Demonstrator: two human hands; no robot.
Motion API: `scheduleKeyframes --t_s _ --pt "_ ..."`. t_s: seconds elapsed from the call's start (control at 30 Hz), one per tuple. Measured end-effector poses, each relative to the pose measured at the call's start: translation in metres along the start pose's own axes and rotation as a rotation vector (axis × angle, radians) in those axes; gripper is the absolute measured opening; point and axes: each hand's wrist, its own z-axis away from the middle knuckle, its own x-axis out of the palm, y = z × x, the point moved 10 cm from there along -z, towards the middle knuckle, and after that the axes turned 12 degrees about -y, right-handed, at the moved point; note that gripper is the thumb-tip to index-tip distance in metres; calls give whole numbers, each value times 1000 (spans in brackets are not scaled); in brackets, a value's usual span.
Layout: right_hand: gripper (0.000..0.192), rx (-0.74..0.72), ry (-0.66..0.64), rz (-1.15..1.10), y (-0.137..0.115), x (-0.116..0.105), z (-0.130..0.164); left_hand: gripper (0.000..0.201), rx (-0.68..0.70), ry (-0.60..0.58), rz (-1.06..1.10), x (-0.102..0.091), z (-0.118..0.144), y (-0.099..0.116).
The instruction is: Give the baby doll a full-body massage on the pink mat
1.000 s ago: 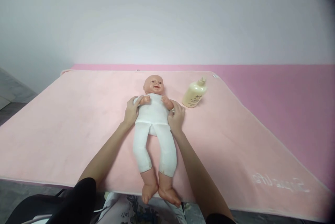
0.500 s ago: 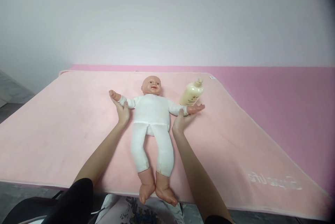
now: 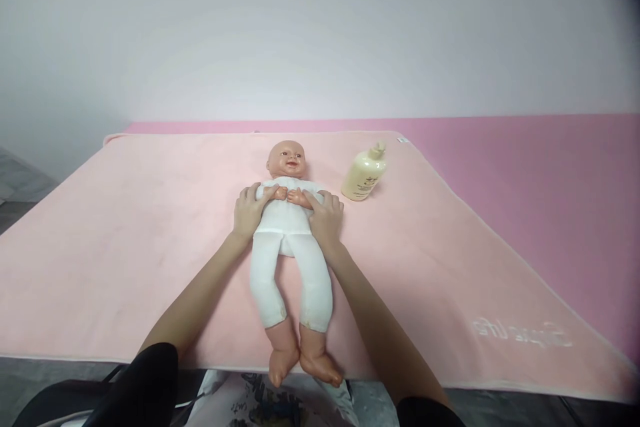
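Note:
A baby doll (image 3: 285, 214) with a white cloth body lies on its back, its head away from me and its feet at the near table edge. Both its forearms are folded in over the chest, the small hands almost meeting. My left hand (image 3: 249, 210) is closed around the doll's arm on the left, thumb near its wrist. On the other side my right hand (image 3: 326, 217) grips the other arm, thumb over the forearm. To the right of the doll, apart from my hands, stands a pale yellow pump bottle (image 3: 365, 176).
Beneath the doll a light pink towel (image 3: 150, 247) with white lettering at its near right corner covers much of the pink table (image 3: 550, 200). A pale wall (image 3: 320, 34) rises behind the table. Part of a dark chair (image 3: 55, 400) shows at lower left.
Both my hands have moved inward with the doll's arms. The arms were stretched out to the sides and are now folded across the chest. The bottle stays in place.

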Motion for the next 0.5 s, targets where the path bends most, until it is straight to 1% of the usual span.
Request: scheduleKeyframes --t_s 0.13,0.2,0.27,0.33,0.4,0.47,0.5 --pt "56 -37 -33 68 -8 -1 -2 43 -15 -10 -7 -1 -1 2" --pt "55 -41 -35 53 -7 0 -2 43 -17 -4 38 -1 0 0" --pt "54 -19 -13 -9 -1 1 1 44 -15 12 98 -1 1 -5" --pt "52 34 40 -136 12 1 5 46 -23 27 170 1 3 -13" --pt "52 94 110 -325 29 2 10 51 -41 45 266 1 4 -22" --pt "53 156 184 -560 47 3 14 57 -63 105 400 -4 7 -32" --pt "54 203 231 -677 58 3 17 61 -81 160 485 -8 8 -39"
